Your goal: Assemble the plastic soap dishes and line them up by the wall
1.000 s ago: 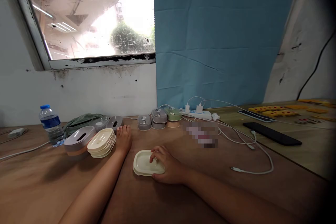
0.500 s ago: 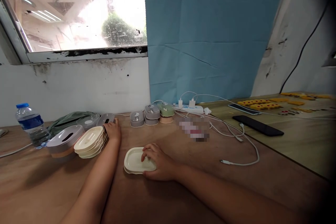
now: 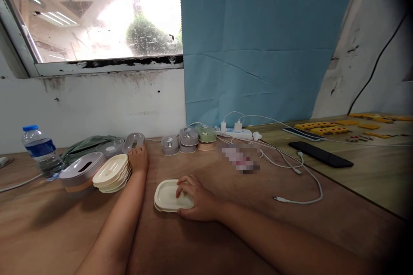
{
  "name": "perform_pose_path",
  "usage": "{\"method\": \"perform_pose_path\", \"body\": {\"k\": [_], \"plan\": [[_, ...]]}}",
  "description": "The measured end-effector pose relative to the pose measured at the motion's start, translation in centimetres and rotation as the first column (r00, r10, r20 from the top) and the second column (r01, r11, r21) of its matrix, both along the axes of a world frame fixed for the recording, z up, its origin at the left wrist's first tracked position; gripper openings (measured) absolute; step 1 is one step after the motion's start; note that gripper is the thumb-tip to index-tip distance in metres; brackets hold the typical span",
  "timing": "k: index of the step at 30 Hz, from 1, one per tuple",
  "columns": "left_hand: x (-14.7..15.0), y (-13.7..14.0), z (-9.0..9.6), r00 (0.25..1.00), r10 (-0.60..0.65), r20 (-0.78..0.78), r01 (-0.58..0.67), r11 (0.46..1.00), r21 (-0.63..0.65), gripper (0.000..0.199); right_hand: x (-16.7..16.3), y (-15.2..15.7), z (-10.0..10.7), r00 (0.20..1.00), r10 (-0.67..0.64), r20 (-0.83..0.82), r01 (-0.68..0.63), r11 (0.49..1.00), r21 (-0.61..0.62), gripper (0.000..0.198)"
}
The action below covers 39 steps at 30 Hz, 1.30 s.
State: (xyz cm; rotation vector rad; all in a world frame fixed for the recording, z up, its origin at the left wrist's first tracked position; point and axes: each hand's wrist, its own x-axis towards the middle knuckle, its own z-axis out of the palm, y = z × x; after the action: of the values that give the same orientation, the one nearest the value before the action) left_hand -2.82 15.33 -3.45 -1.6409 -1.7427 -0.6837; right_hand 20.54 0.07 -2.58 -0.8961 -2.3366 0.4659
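Note:
My left hand (image 3: pixel 138 159) reaches to the back left, its fingers closed over the near edge of a grey oval lid with a slot (image 3: pixel 130 139). The lid is tipped up. Close to that forearm stands a stack of cream lids (image 3: pixel 111 169), next to a grey oval container (image 3: pixel 84 165) with a slotted top and an orange band. My right hand (image 3: pixel 200 200) grips the right end of a cream rounded lid (image 3: pixel 166 195) on the brown table, thumb at the near edge and fingers curled over the top. A second layer shows under this lid.
Behind the hands stand several small lidded boxes, one with a green top (image 3: pixel 205 133). A water bottle (image 3: pixel 40 150) leans at far left beside a dark green cloth (image 3: pixel 85 146). White cables (image 3: pixel 306 200), a power strip (image 3: pixel 238 133) and a black phone (image 3: pixel 321 154) lie to the right.
The grey lid under my left hand has tipped up, and more of its slot shows. My right hand stays on the cream lid. The whole view has shifted slightly.

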Motion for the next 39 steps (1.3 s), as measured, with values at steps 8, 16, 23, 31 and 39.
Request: {"method": "perform_pose_path", "body": {"k": [8,16,23,31,39], "plan": [[1.1,-1.5,0.5,0.979,-0.199,0.033,0.192,0.971,0.145,0.031,0.1,-0.1,0.0,1.0,-0.001,-0.016,0.001,1.0,-0.016,0.036],[1.7,-7.2,0.0,0.882,-0.464,0.077,0.437,0.869,0.233,0.013,0.9,0.6,0.0,0.996,-0.034,-0.087,0.034,0.999,-0.002,0.048],[0.2,-12.4,0.7,0.587,-0.803,0.103,0.799,0.595,0.091,0.012,1.3,0.4,1.1,0.936,-0.172,-0.306,0.253,0.935,0.248,0.057],[0.1,-13.8,1.3,0.411,-0.896,0.168,0.902,0.372,-0.22,0.019,2.1,1.5,0.6,0.978,-0.125,-0.17,0.139,0.988,0.074,0.072],[0.8,-14.3,1.8,0.387,-0.9,0.2,0.884,0.301,-0.356,0.026,3.2,2.8,-0.3,0.995,-0.02,-0.102,0.001,0.984,-0.179,0.073]]}}
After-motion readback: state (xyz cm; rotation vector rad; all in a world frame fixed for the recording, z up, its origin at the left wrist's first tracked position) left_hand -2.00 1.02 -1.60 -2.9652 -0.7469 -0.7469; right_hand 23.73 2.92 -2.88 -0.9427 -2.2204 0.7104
